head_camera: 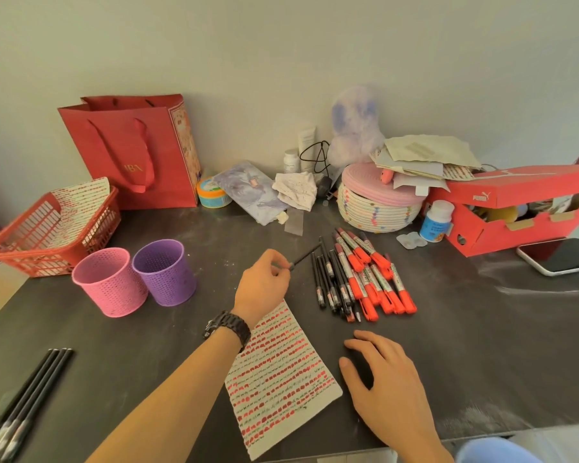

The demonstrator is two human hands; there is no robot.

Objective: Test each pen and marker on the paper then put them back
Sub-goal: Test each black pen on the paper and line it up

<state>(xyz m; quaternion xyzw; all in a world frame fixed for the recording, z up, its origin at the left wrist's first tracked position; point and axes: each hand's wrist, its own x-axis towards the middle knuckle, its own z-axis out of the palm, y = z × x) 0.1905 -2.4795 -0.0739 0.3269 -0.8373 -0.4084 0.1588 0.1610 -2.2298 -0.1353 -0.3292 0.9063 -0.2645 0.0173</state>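
Observation:
My left hand (260,285) pinches one end of a thin black pen (304,257) that points away toward a pile of pens and markers. That pile holds several black pens (328,282) and several red-capped markers (375,279), lying side by side right of centre. A sheet of paper (281,372) covered in rows of red marks and scribbles lies under my left wrist. My right hand (381,379) rests flat on the table just right of the paper, fingers apart, holding nothing. Three more black pens (24,399) lie at the near left edge.
A pink cup (109,282) and a purple cup (164,272) stand at left. A red basket (47,228) and red bag (134,152) are behind them. A woven basket (375,205), pill bottle (437,222), red shoebox (515,212) and phone (562,255) sit right.

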